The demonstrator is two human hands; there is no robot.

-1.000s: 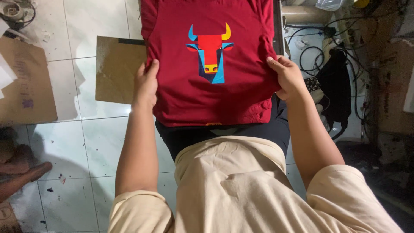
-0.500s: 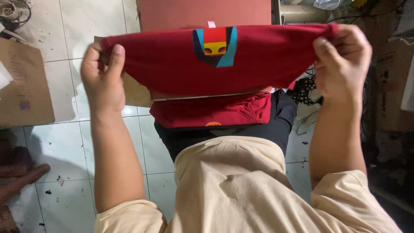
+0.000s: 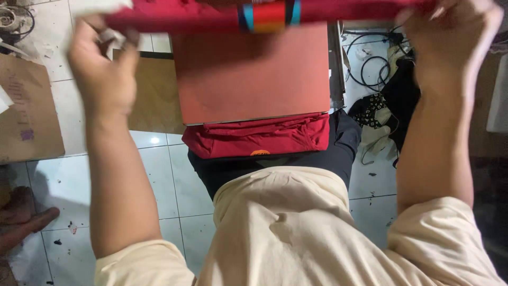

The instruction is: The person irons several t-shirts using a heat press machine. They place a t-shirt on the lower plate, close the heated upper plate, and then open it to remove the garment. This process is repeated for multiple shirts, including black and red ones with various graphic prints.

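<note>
I hold a red T-shirt (image 3: 211, 16) with a bull-head print stretched across the top of the head view. My left hand (image 3: 100, 74) grips its left end and my right hand (image 3: 452, 39) grips its right end, both raised high. Beneath the shirt lies a bare orange-red flat pad (image 3: 254, 79). A stack of folded red shirts (image 3: 256, 139) rests at the pad's near edge, above my lap. The upper part of the lifted shirt runs out of frame.
A brown cardboard sheet (image 3: 26, 111) lies on the white tiled floor at left, and another brown board (image 3: 153, 95) sits beside the pad. Black cables and dark cloth (image 3: 386, 95) clutter the floor at right. A person's foot (image 3: 24, 222) shows at lower left.
The shirt lay flat on the pad under both hands. I took it by its sides and lifted it up and away, leaving the pad bare.
</note>
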